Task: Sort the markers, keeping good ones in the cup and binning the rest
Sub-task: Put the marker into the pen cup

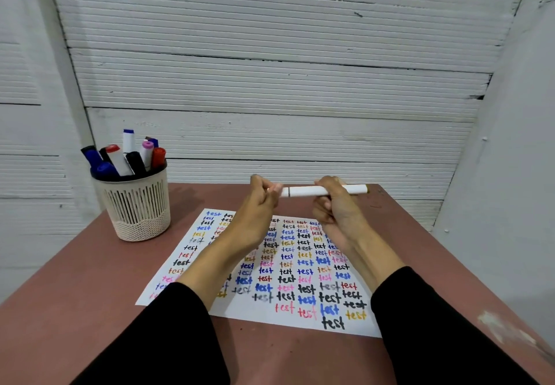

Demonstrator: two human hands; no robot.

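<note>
Two bare hands are raised together above the middle of the reddish-brown surface (75, 309), forearms reaching forward out of black sleeves (435, 324). The right hand (336, 207) has its fingers curled round a long white marker with a yellowish-brown end (318, 191), which lies level and crosswise in the air, clear of everything below. The left hand (261, 201) meets the marker's left end, its fingertips bunched and pinching there; that grip hides the tip, so I cannot tell whether a cap is on, off or partway. The right grip covers the middle of the barrel, and only the stretch between the hands and the far right end show.

Beneath the hands lies a white sheet of paper covered with the word "test" in many colours (300, 279), flat on the surface. Both forearms cross over it and hide parts of several rows; the words on its far left edge are cut off by the left arm.

Off to the left, well apart from the hands, a beige slotted plastic cup (136, 207) stands upright near the far left corner of the surface. It holds a bunch of markers (126, 156) with blue, red, black, pink and orange-red caps; their lower halves are hidden inside it. Behind everything runs a white ribbed wall (270, 69).
</note>
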